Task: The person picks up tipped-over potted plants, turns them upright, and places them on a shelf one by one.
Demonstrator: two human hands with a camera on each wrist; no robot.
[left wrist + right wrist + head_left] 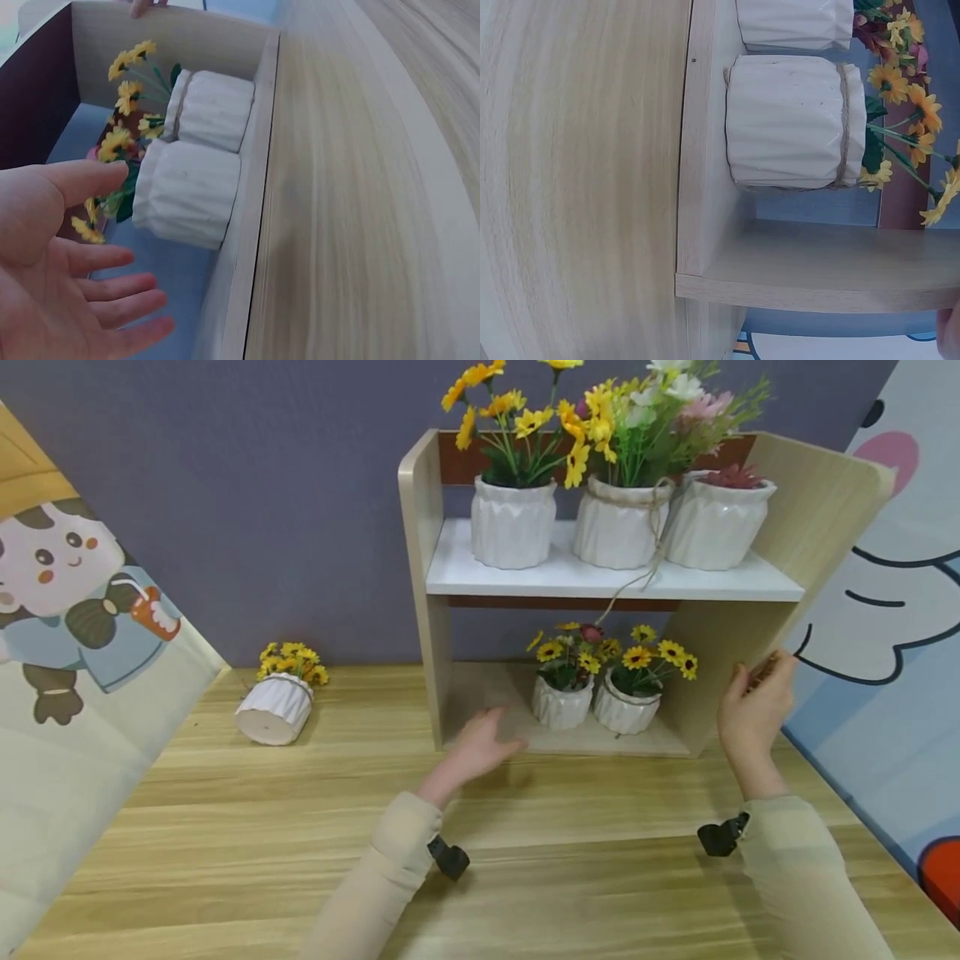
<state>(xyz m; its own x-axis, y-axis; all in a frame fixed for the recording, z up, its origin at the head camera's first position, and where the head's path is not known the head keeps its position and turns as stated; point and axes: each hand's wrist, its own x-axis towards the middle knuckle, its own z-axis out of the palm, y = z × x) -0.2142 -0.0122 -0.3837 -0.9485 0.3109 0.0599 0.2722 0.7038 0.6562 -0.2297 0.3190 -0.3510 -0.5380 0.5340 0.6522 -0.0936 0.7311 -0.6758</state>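
Note:
A two-tier wooden shelf stands on the table against the dark backdrop. My left hand reaches to its lower tier, left of two white pots; its fingers are spread and hold nothing. In the left wrist view, the thumb comes close to the nearer pot of yellow flowers. Beside it sits the other lower pot, with twine around its rim. At the right side panel, my right hand grips the front edge with thumb and fingers. Only a bit of that hand shows in the right wrist view.
On the upper tier stand three white pots: one with yellow flowers, one with mixed flowers and one with a reddish succulent. Another flower pot lies tipped on the table at left. Cartoon panels flank both sides.

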